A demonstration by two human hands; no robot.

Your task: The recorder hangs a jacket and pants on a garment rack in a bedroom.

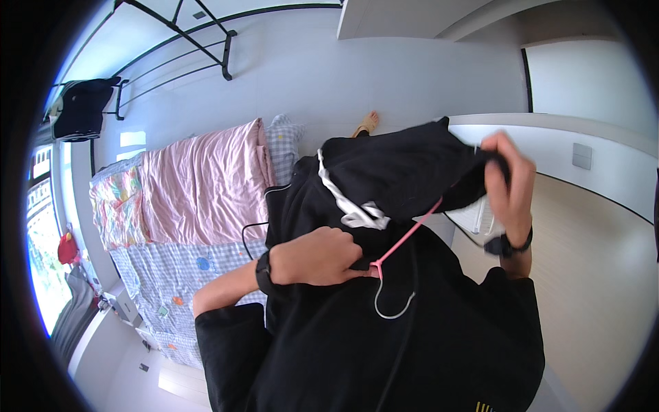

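My left hand (316, 256) pinches a pink clothes hanger (410, 233) just below its metal hook (394, 315), which curves toward my chest. One pink arm of the hanger runs up and right into a black garment (386, 170); the rest of it is hidden by the cloth. A white cord or tie (355, 211) hangs along the garment's left side, bunched at its lower end. My right hand (509, 180), slightly blurred, grips the garment's right edge and lifts it. Both wrists carry a black band or watch.
To the left stands a bed with a pink quilt (206, 185) and a blue checked sheet (190, 278). A black metal rack (226, 56) with dark clothing (85, 110) is at upper left. A white wall with a switch plate (582, 156) lies right.
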